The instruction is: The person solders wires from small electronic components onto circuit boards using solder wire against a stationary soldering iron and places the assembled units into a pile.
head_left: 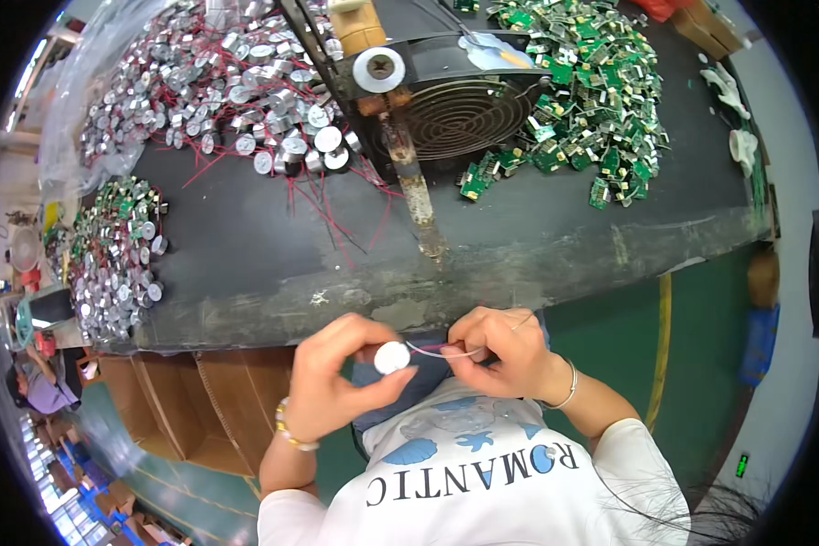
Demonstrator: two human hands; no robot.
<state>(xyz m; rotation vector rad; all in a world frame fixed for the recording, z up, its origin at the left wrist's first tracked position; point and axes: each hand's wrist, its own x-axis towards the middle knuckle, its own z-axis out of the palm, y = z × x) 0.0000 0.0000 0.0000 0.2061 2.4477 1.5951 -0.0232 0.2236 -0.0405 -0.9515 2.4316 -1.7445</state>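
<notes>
My left hand (341, 369) pinches a small round component with a white face (392, 358) between thumb and fingers, just in front of the bench edge. From it, thin wires (435, 353), one pale and one reddish, run across to my right hand (505, 350). That hand is closed, with its thumb and fingertips pinching the wires. Beyond both hands, a soldering iron (411, 187) is fixed pointing down toward the bench edge, its metal barrel stained. Its tip stands apart from the component.
Silver round components with red wires (246, 100) are heaped at the back left, and green circuit boards (601, 91) at the back right. Another mixed pile (118, 259) lies left. A fan (464, 118) stands behind the iron. Cardboard boxes (187, 409) sit below the bench.
</notes>
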